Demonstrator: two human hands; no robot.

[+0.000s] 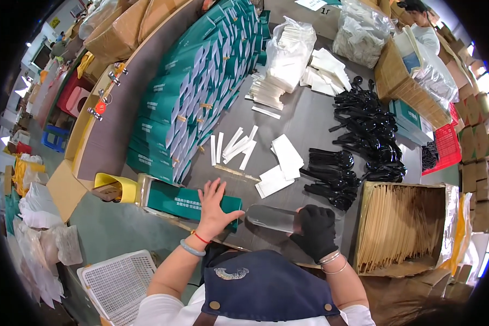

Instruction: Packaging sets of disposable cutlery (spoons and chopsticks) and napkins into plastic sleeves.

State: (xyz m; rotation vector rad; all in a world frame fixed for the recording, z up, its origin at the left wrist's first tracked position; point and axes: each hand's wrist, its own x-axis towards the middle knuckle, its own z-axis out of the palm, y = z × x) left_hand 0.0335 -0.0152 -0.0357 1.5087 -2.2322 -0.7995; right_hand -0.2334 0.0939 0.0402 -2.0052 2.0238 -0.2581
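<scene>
The left hand [214, 204] lies flat, with bare fingers [218, 186] spread, on top of a dark green flat cardboard sleeve [190, 202] that rests on the grey worktop [304, 122] close to the person's body. The long axis of this sleeve runs from side to side, and most of its length reaches away to the left of the fingers, while its right end comes out just past the thumb.

The right hand [315, 231], in a black glove, is closed around one end of a clear, long plastic pouch [271, 217]. Its fingers are curled on the pouch, pinching it. The pouch points from these gloved fingers toward the left, so its free end is just beside the right end of the green sleeve, very near to the thumb of the left hand. I cannot tell whether the two things touch there. So both long axes are almost in one line, end facing end, and the gap between them sits between the two hands.

Beyond the fingers lie white paper packets [280, 165] and a heap of black plastic spoons [358, 146]. To the right of the gloved hand is an open box of wooden chopsticks [399, 228].
</scene>
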